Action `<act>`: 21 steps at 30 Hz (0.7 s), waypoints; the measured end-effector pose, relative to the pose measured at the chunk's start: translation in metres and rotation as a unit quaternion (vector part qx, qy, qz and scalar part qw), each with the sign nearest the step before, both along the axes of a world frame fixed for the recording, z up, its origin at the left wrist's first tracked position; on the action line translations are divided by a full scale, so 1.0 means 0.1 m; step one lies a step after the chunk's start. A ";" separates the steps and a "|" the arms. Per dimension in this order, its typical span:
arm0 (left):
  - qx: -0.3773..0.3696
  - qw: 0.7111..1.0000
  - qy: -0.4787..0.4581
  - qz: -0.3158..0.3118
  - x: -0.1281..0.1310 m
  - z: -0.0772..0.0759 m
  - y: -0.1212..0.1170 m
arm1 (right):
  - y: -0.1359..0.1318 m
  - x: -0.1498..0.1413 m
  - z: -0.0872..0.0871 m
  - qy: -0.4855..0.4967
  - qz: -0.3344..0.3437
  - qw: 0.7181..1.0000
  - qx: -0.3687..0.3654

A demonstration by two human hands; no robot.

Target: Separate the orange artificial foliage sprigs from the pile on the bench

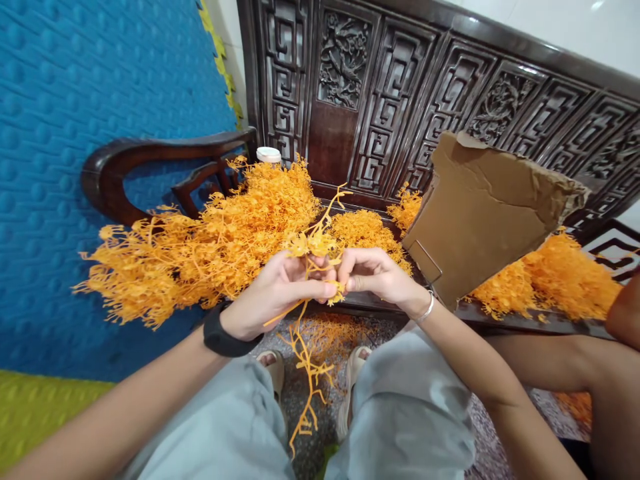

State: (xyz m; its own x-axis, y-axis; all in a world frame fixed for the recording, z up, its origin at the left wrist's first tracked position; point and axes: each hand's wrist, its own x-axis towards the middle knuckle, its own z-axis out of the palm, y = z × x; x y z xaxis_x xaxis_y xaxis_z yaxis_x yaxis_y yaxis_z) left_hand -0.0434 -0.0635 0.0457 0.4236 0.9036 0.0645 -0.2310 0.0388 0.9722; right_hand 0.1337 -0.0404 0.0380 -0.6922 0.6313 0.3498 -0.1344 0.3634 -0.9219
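I held a thin orange plastic sprig (313, 267) in front of me, between my two hands. My left hand (280, 290) was curled around the stem, with the thumb pressed on top of it. My right hand (377, 273) pinched the same stem just beside my left thumb, with the fingertips closed tight on it. My two hands were almost touching each other.

The sprig stood nearly straight up and down. Its bushy top (315, 240) stuck up above my fingers and leaned a little to the right. Its long bare tail (307, 380) hung down below my hands, between my knees, toward the floor. So the long way of the sprig ran from top to bottom, and my hands came at it from the left and the right sides. Both hands were just as close to it, since both had hold of it.

A big heap of the same orange sprigs (210, 247) lay on the dark wooden bench (500, 320), behind my hands and more to my left side. My left hand was the nearer one to that heap. A torn piece of brown cardboard (480, 213) leaned on the bench to my right. More orange sprigs (560, 280) lay past it, well apart from my hands.
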 end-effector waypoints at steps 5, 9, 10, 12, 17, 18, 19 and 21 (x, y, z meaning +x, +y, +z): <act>0.063 0.993 0.059 0.082 0.01 -0.08 0.04 | -0.08 0.01 0.08 -0.124 -0.138 0.964 0.190; 0.161 0.970 0.126 0.130 0.01 -0.22 0.13 | -0.09 0.00 0.05 -0.239 -0.197 0.896 0.317; 0.172 0.967 0.139 0.130 0.01 -0.24 0.14 | -0.09 -0.01 0.03 -0.253 -0.205 0.886 0.330; 0.165 0.966 0.157 0.123 0.01 -0.25 0.15 | -0.08 -0.01 -0.01 -0.258 -0.222 0.874 0.347; 0.099 0.970 0.207 0.086 -0.03 -0.17 0.12 | -0.11 -0.03 -0.02 -0.259 -0.214 0.860 0.383; 0.096 0.971 0.207 0.074 -0.04 -0.15 0.11 | -0.12 -0.03 -0.02 -0.264 -0.208 0.859 0.385; 0.094 0.973 0.202 0.063 -0.05 -0.14 0.11 | -0.13 -0.04 -0.01 -0.270 -0.203 0.861 0.381; 0.089 0.977 0.190 0.041 -0.07 -0.12 0.11 | -0.15 -0.05 0.02 -0.281 -0.191 0.871 0.356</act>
